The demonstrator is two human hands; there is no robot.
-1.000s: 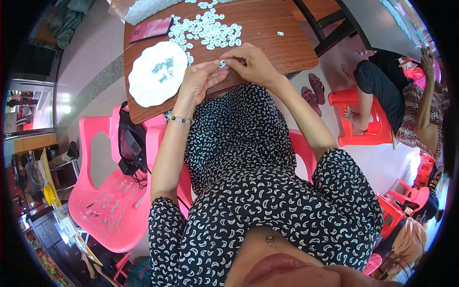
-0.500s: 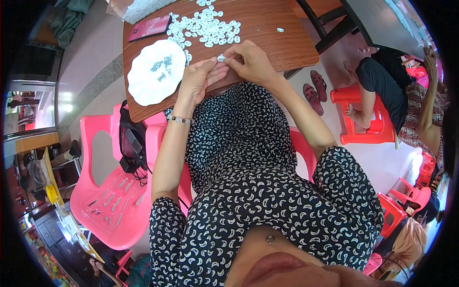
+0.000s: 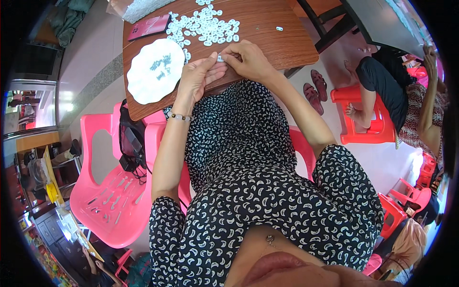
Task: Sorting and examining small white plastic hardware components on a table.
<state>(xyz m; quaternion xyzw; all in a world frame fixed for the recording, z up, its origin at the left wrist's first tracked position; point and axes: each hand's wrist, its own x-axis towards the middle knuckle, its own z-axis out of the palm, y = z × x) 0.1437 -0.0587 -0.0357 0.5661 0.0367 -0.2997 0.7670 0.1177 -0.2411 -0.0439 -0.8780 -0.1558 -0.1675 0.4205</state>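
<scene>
Over the table's near edge, my left hand (image 3: 198, 76) and my right hand (image 3: 249, 58) meet at a small white oval piece (image 3: 220, 58). Thumb and fingers of both hands pinch it, and my fingers partly cover it. A white wavy-rimmed plate (image 3: 141, 88) lies left of my left hand. In its middle are many tiny grey metal bits (image 3: 161, 66), too small to name. Beyond my hands spreads a loose pile of similar white oval pieces with holes (image 3: 210, 28).
The brown wooden table (image 3: 267, 45) also bears a pink and black flat packet (image 3: 149, 27) and a lone white piece (image 3: 279, 28). A pink chair (image 3: 110, 210) with a black bag (image 3: 131, 143) stands at left. Another person sits by a red stool (image 3: 361, 134) at right.
Both hands stay almost in place, with only slight finger movement around the white piece. The view has shifted very slightly.
</scene>
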